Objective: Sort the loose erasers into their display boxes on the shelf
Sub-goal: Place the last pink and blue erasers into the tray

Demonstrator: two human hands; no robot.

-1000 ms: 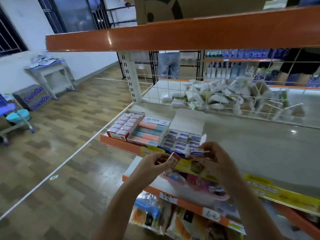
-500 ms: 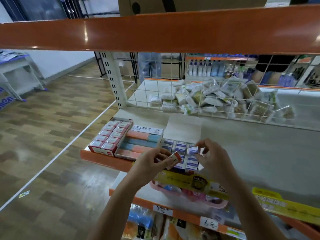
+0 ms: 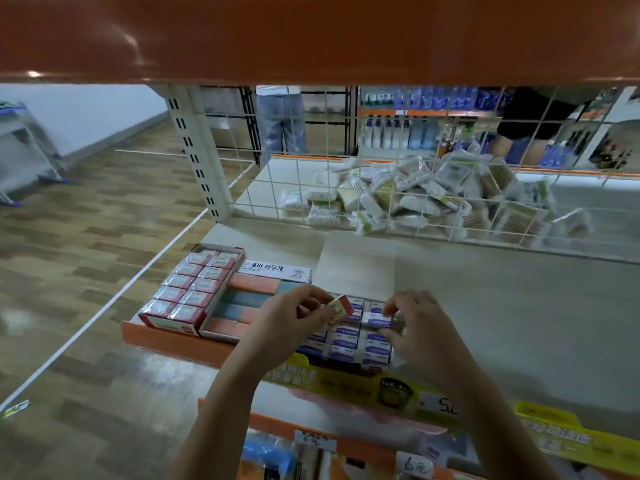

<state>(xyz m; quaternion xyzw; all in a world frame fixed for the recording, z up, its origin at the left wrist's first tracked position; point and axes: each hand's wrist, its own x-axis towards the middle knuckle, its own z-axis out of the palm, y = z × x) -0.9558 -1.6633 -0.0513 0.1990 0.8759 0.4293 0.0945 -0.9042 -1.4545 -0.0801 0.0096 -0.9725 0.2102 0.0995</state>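
Three display boxes sit side by side at the shelf's front left. The red-and-white eraser box (image 3: 188, 292) is leftmost, the pink-and-blue eraser box (image 3: 242, 299) in the middle, and the blue-and-white eraser box (image 3: 349, 341) on the right with its lid flap (image 3: 353, 265) open. My left hand (image 3: 294, 320) pinches a red-and-white eraser (image 3: 341, 306) above the blue-and-white box. My right hand (image 3: 415, 327) grips a blue-and-white eraser (image 3: 375, 320) at the top of that box's right column, touching the erasers below.
The grey shelf board (image 3: 502, 323) runs right from the boxes. A wire grid (image 3: 381, 202) behind holds back a pile of plastic-wrapped packs (image 3: 433, 199). An orange shelf beam (image 3: 311, 36) hangs overhead. Two people stand beyond the rack. Yellow price strips (image 3: 398, 386) line the front edge.
Both hands rose from the shelf's front edge to over the blue-and-white box. My right hand lowered its blue-and-white eraser into the right column. The camera moved closer.
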